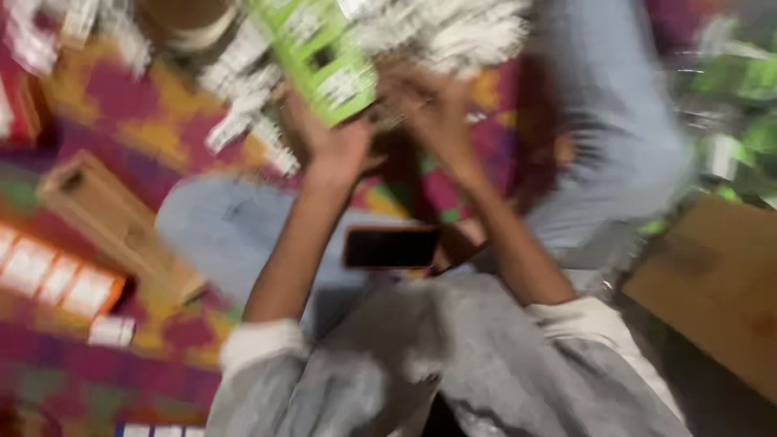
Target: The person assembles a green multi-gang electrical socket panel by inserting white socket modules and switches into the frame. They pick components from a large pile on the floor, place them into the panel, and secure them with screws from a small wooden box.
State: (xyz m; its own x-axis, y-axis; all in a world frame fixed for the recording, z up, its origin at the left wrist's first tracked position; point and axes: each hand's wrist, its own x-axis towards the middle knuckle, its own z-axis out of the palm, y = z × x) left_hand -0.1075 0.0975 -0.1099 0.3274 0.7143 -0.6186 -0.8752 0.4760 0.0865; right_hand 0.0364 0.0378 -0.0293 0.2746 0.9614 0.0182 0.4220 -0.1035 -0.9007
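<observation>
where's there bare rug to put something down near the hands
Bare rug shows left of the left hand, between the scattered white packets and the long cardboard box. Around both hands it is crowded: the green carton and more packets lie there, with the right hand beside it. A dark phone rests on the lap. Blur hides detail.

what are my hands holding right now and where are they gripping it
The left hand grips a green and white carton at its lower end. The right hand is beside it, but blur hides whether it holds anything.
</observation>
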